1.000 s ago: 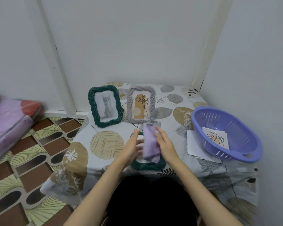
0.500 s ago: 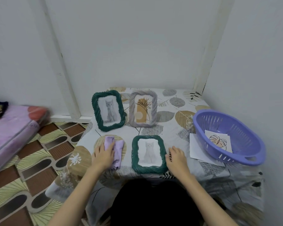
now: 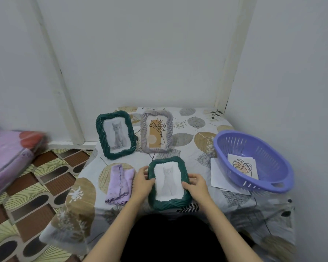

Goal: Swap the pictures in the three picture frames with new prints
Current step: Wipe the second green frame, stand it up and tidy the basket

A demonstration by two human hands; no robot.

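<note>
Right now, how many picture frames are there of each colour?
Green frames: 2, one standing, one lying flat held by the left hand and right hand.
Lilac-grey frames: 1, standing.
Total: 3 frames.

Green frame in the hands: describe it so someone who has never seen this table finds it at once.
On the leaf-patterned tablecloth, look at the near edge, right of the folded lilac cloth. The dark green frame lies there face up with a pale cat print, the left hand and right hand gripping its sides. The other green cat frame and the grey frame stand upright further back.
</note>
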